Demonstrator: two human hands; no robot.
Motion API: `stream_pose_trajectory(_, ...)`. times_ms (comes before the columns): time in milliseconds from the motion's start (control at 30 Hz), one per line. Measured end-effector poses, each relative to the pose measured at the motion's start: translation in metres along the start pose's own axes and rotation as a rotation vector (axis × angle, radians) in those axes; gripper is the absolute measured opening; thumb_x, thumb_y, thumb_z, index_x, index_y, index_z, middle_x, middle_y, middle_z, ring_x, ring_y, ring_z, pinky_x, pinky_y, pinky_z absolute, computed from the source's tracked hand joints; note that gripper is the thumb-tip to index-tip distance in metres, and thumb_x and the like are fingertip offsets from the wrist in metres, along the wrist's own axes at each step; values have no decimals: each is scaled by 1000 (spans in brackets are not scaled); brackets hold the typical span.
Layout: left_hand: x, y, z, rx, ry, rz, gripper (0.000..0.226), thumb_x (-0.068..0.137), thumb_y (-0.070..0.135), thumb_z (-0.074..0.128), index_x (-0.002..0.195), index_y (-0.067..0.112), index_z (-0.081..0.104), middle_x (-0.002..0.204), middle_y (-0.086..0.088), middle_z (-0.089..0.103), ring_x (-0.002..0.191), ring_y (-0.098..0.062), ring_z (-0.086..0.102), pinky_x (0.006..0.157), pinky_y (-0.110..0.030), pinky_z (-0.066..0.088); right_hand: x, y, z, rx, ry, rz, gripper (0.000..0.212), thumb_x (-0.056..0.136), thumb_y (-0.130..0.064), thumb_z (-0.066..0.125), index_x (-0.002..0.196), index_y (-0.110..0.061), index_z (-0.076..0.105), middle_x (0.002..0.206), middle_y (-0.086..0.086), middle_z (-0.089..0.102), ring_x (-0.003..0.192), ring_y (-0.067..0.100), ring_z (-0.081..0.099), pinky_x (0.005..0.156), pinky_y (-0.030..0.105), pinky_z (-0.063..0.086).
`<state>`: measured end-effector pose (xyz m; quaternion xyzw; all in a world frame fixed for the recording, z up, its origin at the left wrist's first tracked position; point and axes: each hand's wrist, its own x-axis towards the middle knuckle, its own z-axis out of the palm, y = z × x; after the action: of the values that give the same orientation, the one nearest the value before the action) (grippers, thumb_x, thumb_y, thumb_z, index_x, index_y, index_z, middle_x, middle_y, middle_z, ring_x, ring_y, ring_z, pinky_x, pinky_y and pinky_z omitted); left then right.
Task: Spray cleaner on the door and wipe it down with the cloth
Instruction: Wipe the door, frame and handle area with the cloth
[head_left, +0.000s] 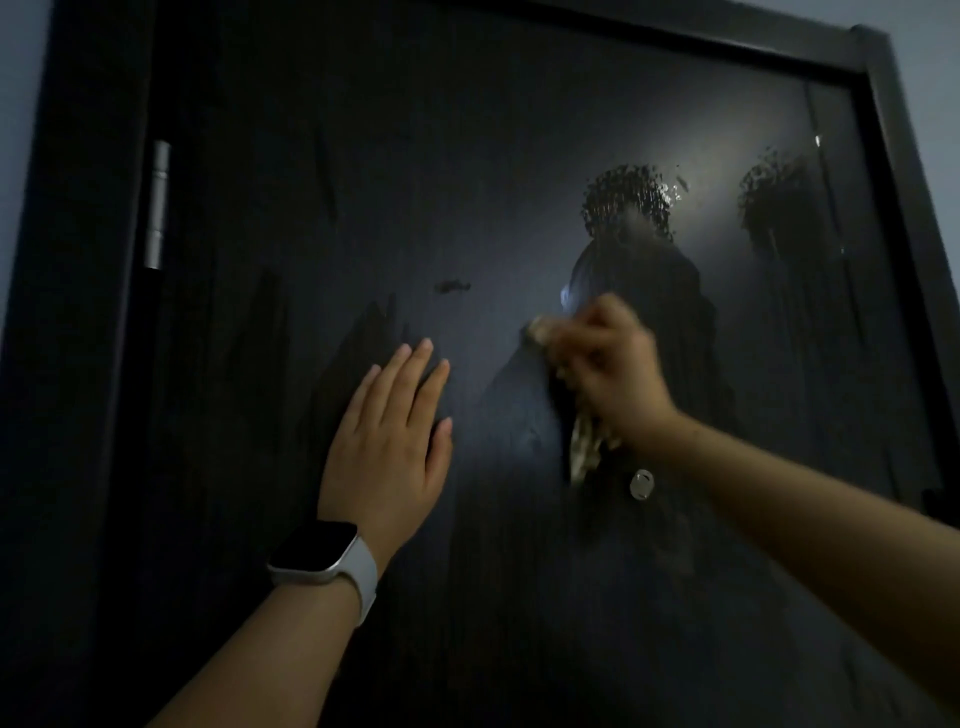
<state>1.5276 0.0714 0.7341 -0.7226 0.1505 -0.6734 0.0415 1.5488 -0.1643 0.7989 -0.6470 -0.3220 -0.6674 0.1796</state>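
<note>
One cloth (582, 441), two hands on door (467, 156)

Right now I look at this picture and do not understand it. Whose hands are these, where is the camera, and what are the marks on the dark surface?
There is no machine: a person wears one camera on the head, looking at their own hands. The dark surface is a door, with a metal hinge at its left edge. The left hand, with a watch on its wrist, lies flat against the door. The right hand grips a cloth and looks blurred. The speckled patches appear to be sprayed cleaner.
</note>
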Motion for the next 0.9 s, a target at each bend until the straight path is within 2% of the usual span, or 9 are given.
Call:
stream_pose_trajectory(100, 0, 1, 1, 4, -10, -1, 51, 98, 31, 34, 144, 10, 39, 153, -10, 34, 143, -24, 29, 119, -39, 18, 47, 36, -17, 56, 272, 409, 18, 91, -22, 66, 92, -5, 73, 92, 3, 49, 85, 23, 57, 72, 9, 40)
stream_pose_trajectory(167, 0, 0, 2, 25, -24, 2, 51, 98, 32, 34, 144, 11, 38, 154, -10, 33, 143, -24, 28, 119, -39, 17, 61, 37, -13, 81, 349, 522, 15, 90, -16, 65, 89, -2, 69, 92, 4, 48, 87, 22, 57, 74, 7, 42)
stream_pose_trajectory(267, 1, 0, 2, 63, -36, -4, 52, 97, 32, 35, 145, 12, 36, 154, -9, 32, 144, -22, 26, 120, -37, 13, 48, -2, 12, 51, 217, 286, 4, 89, -12, 63, 85, -13, 65, 86, -3, 49, 77, 7, 50, 66, 11, 36)
stream_pose_trajectory(367, 2, 0, 2, 45, -31, -2, 56, 96, 32, 36, 148, 13, 29, 155, -8, 32, 144, -20, 26, 120, -35, 12, 8, -44, 34, 26, -5, -179, 19, 88, -4, 60, 103, -10, 71, 90, 9, 52, 83, 18, 45, 70, 24, 37)
stream_pose_trajectory(467, 2, 0, -1, 10, -33, -3, 58, 96, 31, 35, 150, 15, 24, 155, -7, 32, 144, -19, 25, 120, -34, 13, 7, -33, 25, -26, -120, -369, 27, 88, -8, 56, 112, -8, 69, 93, 10, 52, 85, 22, 45, 69, 26, 38)
stream_pose_trajectory(600, 1, 1, -1, -4, -28, -7, 52, 97, 30, 34, 147, 14, 33, 155, -6, 32, 144, -18, 24, 120, -34, 14, 45, 22, -1, -84, 79, -132, 30, 93, -23, 47, 98, -7, 72, 92, 13, 53, 85, 28, 50, 70, 42, 48)
stream_pose_trajectory(767, 5, 6, -3, 15, -21, -36, 45, 96, 29, 34, 134, 11, 50, 147, -8, 42, 138, -19, 34, 115, -35, 22, 94, 82, -21, 47, 365, 308, 22, 93, -17, 60, 106, -4, 73, 91, 5, 46, 81, 16, 50, 83, 38, 48)
stream_pose_trajectory(833, 13, 13, -5, 53, -6, -93, 43, 96, 30, 34, 127, 11, 56, 138, -9, 51, 129, -24, 46, 109, -39, 32, 99, 69, -10, 79, 393, 314, 19, 92, -14, 59, 98, -3, 73, 90, 1, 43, 77, 10, 45, 81, 31, 46)
stream_pose_trajectory(900, 30, 19, -7, 104, 15, -128, 42, 95, 31, 35, 125, 10, 56, 129, -12, 55, 116, -29, 54, 106, -43, 34, 89, 42, 7, 74, 303, 165, 16, 92, -17, 60, 92, -8, 73, 90, 2, 44, 81, 13, 44, 74, 23, 39)
